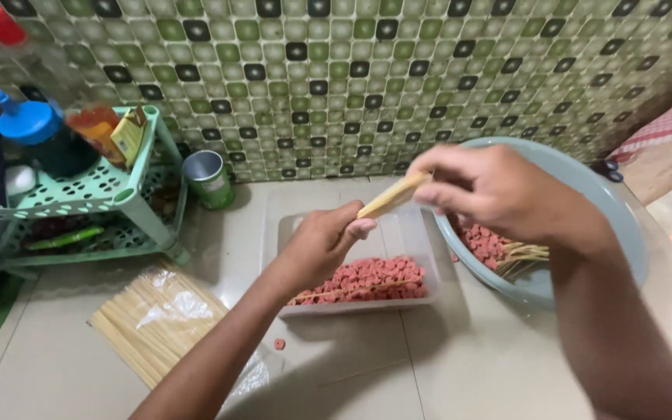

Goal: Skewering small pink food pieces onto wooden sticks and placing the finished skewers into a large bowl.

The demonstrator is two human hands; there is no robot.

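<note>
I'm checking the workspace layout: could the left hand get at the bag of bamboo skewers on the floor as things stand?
Probably yes. The bag of bamboo skewers lies open to view beside the left forearm, nothing on top, but the left hand is pinching a skewer with the right hand.

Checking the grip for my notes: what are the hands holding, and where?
Both hands share one wooden skewer: left hand pinches its lower end, right hand its upper end.

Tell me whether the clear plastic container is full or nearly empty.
Partly filled. The clear container holds a low layer of pink sausage slices along its near side; its far half shows bare bottom.
</note>
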